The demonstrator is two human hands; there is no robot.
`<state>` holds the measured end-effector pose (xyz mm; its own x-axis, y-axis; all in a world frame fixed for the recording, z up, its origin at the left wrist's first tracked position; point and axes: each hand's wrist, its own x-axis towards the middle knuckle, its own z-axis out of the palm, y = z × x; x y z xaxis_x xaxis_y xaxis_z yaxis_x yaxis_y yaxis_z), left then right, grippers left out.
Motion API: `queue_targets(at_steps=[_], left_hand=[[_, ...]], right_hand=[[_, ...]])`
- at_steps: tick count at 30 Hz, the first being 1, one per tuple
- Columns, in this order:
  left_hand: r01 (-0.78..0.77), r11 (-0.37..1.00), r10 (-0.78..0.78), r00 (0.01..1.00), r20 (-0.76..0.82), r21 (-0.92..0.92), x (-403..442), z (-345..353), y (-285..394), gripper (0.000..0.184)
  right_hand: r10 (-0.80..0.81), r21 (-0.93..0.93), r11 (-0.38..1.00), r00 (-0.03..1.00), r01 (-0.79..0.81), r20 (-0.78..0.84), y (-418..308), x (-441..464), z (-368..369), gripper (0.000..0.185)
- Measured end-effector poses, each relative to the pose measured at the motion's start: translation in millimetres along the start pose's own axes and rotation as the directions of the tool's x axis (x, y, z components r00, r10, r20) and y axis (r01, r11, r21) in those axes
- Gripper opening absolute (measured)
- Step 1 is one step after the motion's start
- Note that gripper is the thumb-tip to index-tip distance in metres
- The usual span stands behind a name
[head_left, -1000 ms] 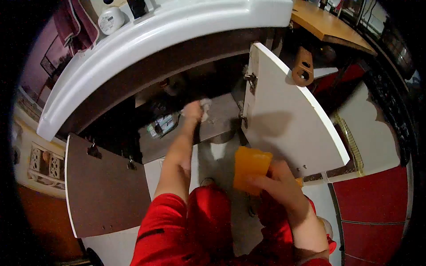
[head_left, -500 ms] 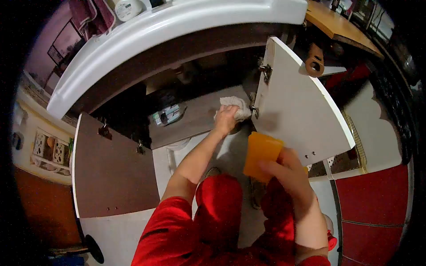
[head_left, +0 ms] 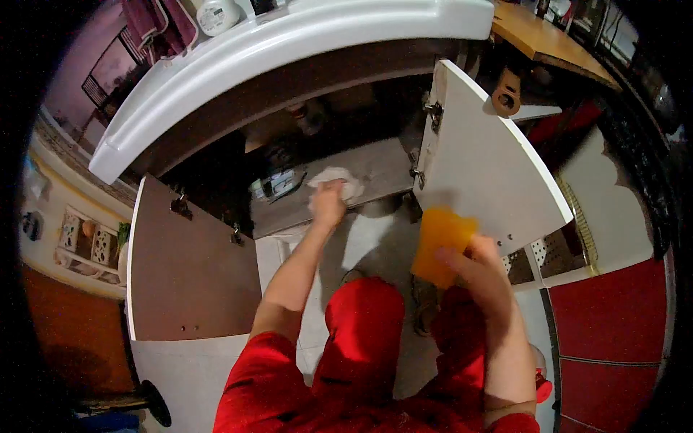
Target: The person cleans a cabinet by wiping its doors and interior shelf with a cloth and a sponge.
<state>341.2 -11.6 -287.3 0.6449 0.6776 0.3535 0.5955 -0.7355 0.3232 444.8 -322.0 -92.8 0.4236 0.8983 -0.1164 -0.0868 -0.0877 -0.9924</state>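
Note:
Inside the cabinet, my left hand (head_left: 330,203) is closed on a crumpled white cloth (head_left: 348,186), pressing it against the grey bottom shelf (head_left: 382,166). My right hand (head_left: 485,273) grips a flat orange piece (head_left: 439,242) between thumb and fingers, in front of the right cabinet door; its exact kind is blurred. To the left of the cloth, a small clear packet (head_left: 278,185) lies on the shelf. A dim bottle-like item (head_left: 307,119) shows in the dark behind it.
Both the left door (head_left: 195,274) and the right door (head_left: 491,159) stand open around my arms. A white basin (head_left: 303,50) overhangs the cabinet. A brown handle (head_left: 507,94) juts out over the right door's top edge. Red drawers (head_left: 610,317) stand at right.
My left hand has slid the cloth leftward along the shelf, closer to the clear packet. My right hand, still holding the orange piece, has shifted slightly right.

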Motion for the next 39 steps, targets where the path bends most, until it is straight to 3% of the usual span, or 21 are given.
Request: queue_targets(at_steps=[2, 4, 8, 12, 14, 16, 21, 23, 26, 28, 29, 31, 33, 39], left_hand=[[-0.190, 0.980, 0.191, 0.981, 0.023, -0.052, 19, 15, 42, 0.048], [-0.295, 0.953, 0.303, 0.942, 0.147, -0.074, 45, 52, 58, 0.042], [-0.194, 0.978, 0.207, 0.940, 0.272, -0.073, 48, 32, 74, 0.045], [-0.208, 0.978, 0.205, 0.969, 0.138, 0.001, 19, 12, -1, 0.047], [-0.143, 0.987, 0.124, 0.965, 0.233, 0.069, 7, -19, -23, 0.049], [-0.161, 0.980, 0.130, 0.963, 0.236, 0.114, 9, -17, -27, 0.051], [-0.266, 0.948, 0.225, 0.949, 0.220, 0.177, 33, 8, 23, 0.051], [-0.281, 0.943, 0.204, 0.912, 0.357, 0.179, 55, 17, 44, 0.045], [-0.218, 0.965, 0.164, 0.934, 0.317, 0.143, 74, 31, 45, 0.041], [-0.246, 0.955, 0.184, 0.930, 0.317, 0.168, 67, 19, 47, 0.040], [-0.269, 0.942, 0.187, 0.917, 0.351, 0.200, 59, 10, 46, 0.040], [-0.299, 0.924, 0.189, 0.900, 0.392, 0.241, 38, -6, 31, 0.040], [-0.397, 0.890, 0.285, 0.869, 0.405, 0.224, 18, -19, 14, 0.039], [-0.386, 0.869, 0.277, 0.898, 0.341, 0.310, 43, -10, 24, 0.038]], right_hand=[[-0.011, -0.005, 1.000, 1.000, 0.012, 0.018, 1, 2, 4, 0.032], [0.006, 0.052, 0.999, 1.000, -0.007, 0.017, 1, 4, 9, 0.032], [0.012, 0.089, 0.996, 0.999, -0.016, 0.046, -5, 8, 11, 0.031], [0.014, -0.036, 0.999, 1.000, -0.014, -0.006, -2, 5, -10, 0.029], [0.001, -0.048, 0.999, 1.000, -0.001, -0.007, -2, 3, -15, 0.029], [0.019, 0.021, 1.000, 0.996, -0.018, -0.082, -1, 0, -14, 0.029], [0.017, 0.048, 0.999, 1.000, -0.016, -0.019, -1, 4, 3, 0.028], [0.029, 0.054, 0.998, 0.999, -0.028, -0.035, -2, 7, 7, 0.027], [0.072, 0.175, 0.982, 0.997, -0.070, -0.002, 0, 13, 9, 0.027], [0.190, 0.286, 0.947, 0.974, -0.148, -0.124, 11, 19, 9, 0.031], [0.183, 0.292, 0.946, 0.975, -0.139, -0.128, 12, 21, 5, 0.031], [0.101, 0.476, 0.878, 0.993, -0.057, -0.068, 13, 25, -1, 0.035], [0.107, 0.477, 0.877, 0.990, -0.052, -0.089, 8, 23, -2, 0.036], [0.112, 0.414, 0.909, 0.984, -0.045, -0.138, 9, 22, 8, 0.034]])
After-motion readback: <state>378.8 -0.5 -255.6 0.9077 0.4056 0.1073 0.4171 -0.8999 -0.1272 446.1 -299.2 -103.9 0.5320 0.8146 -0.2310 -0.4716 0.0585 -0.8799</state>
